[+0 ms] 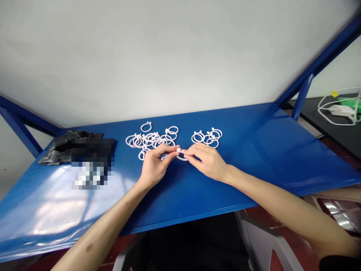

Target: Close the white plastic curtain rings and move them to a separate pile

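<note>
A white ring (pixel 182 158) with small knobs at its ends is held between my two hands above the blue table. My left hand (pixel 155 163) pinches it by the knobs with thumb and forefinger. From the other side, my right hand (pixel 208 160) has its fingertips closed at the same knobbed end, partly covering it. Several similar white rings (pixel 151 138) lie in an overlapping heap behind my left hand, and one single ring (pixel 141 130) is a little farther back. A smaller group of white rings (pixel 210 140) rests behind my right hand.
A crumpled black plastic bag (pixel 63 146) lies on the blue table (pixel 180 195) at the left, beside a pixelated patch. A pale panel (pixel 169 56) rises behind, between blue frame bars (pixel 301 94). At right, a dark surface holds a white cable (pixel 320 109) and something green.
</note>
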{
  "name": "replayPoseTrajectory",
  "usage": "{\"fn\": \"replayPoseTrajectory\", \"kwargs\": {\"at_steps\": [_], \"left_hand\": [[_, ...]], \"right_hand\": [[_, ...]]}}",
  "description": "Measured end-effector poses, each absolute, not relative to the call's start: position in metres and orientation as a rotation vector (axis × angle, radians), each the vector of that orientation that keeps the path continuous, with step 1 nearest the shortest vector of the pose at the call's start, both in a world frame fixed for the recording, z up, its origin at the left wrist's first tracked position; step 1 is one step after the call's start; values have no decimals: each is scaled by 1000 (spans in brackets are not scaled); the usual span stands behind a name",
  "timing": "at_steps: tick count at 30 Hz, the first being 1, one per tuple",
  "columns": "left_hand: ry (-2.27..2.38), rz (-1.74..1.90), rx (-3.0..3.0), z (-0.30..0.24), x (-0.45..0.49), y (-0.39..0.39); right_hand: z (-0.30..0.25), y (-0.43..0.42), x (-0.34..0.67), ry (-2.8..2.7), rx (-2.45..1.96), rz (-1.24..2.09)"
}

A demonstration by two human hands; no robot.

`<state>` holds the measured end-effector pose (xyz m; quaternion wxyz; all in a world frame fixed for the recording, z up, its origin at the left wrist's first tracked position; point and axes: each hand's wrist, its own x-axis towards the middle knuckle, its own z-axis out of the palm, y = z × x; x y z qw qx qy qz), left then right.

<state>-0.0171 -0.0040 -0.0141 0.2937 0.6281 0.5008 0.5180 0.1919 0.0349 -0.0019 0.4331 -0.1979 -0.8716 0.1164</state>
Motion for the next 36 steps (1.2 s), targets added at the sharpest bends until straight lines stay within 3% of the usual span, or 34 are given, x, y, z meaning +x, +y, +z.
{"fn": "replayPoseTrajectory", "kwargs": {"at_steps": [12, 25, 31, 36], "left_hand": [[1322, 1305, 1974, -13, -19, -4], [1745, 953, 2621, -17, -55, 15], [1743, 962, 2711, -17, -48, 15], [1569, 1123, 2736, -10, -42, 9]], "right_hand": [[-13, 40, 193, -2266, -434, 306], [-8, 99, 246, -2209, -1180, -119], [-2, 82, 229, -2236, -1086, -75], [-2, 66, 212, -2296, -901, 177]]}}
